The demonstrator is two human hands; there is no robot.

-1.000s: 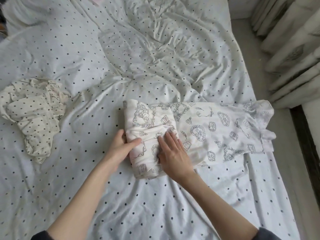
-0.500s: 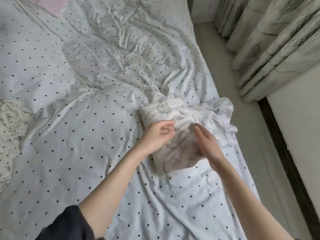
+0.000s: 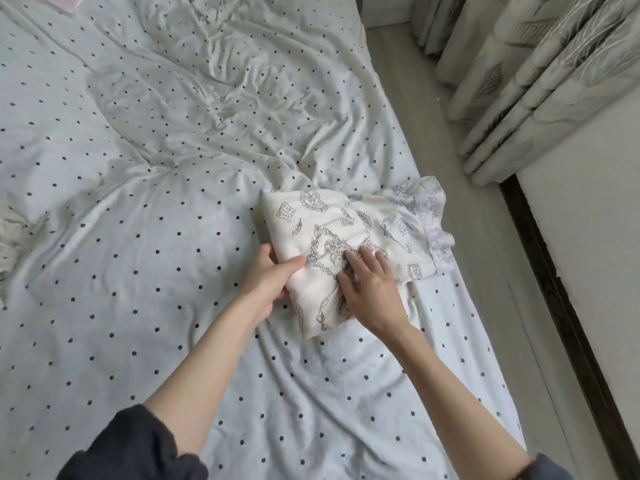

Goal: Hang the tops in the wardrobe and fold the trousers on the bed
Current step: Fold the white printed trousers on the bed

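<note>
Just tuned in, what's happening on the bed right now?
A person is folding printed trousers on the polka-dot bed. The left hand grips the folded left edge of the bundle, thumb on top, while the right hand presses flat on it. The frilled cuffs stick out to the right, near the bed's edge. Another crumpled garment lies at the far left.

**Printed trousers, folded, on bed**

Item: cream trousers (image 3: 349, 237) with grey line-drawn motifs, lace-trimmed hems. State: folded into a thick, compact bundle lying flat on the bed (image 3: 138, 237). The left grip (image 3: 270, 282) pinches the bundle's left edge; the right grip (image 3: 372, 289) presses flat on top. The hems extend beyond the right grip, toward the bed's edge.
</note>
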